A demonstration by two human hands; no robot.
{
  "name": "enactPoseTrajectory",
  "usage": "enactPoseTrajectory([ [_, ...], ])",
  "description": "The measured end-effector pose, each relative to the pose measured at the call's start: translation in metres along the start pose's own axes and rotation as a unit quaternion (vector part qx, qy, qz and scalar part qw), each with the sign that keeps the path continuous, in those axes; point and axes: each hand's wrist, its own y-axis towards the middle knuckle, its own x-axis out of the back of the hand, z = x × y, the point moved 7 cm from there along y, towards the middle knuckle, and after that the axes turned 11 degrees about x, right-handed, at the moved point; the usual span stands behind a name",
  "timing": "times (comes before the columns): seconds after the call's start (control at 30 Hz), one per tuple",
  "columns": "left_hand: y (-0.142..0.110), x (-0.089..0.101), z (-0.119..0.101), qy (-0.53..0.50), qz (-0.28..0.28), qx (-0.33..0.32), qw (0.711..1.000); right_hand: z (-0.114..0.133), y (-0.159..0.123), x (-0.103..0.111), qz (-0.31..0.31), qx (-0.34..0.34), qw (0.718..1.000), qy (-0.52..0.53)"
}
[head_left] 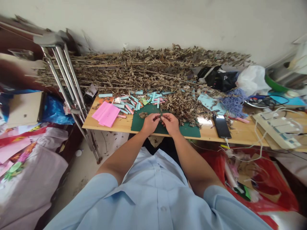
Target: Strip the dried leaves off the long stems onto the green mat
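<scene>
Red plastic bag (275,188) near the hands (159,123) holds cardboard scraps (247,177).

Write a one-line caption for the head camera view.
The left hand and right hand pinch a dried sprig over a green cutting mat.

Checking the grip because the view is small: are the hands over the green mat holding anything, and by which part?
The left hand and right hand seem to pinch a small dark dried sprig between their fingers; which part of it is too small to tell.
</scene>
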Motion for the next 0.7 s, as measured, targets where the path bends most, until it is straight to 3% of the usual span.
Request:
enactPoseTrajectory([
  [0.4, 0.001, 0.000, -0.001, -0.033, 0.013, 0.002, 0.999, 0.003, -0.005, 0.002, 0.014, 0.029, 0.996, -0.078],
  [0.57, 0.004, -0.004, 0.013, -0.113, 0.021, 0.043, 0.992, 0.002, -0.007, 0.001, 0.010, 0.027, 0.996, -0.085],
  [0.7, 0.003, -0.005, 0.013, -0.119, 0.022, 0.046, 0.992, 0.003, -0.007, 0.000, 0.005, 0.034, 0.998, -0.055],
])
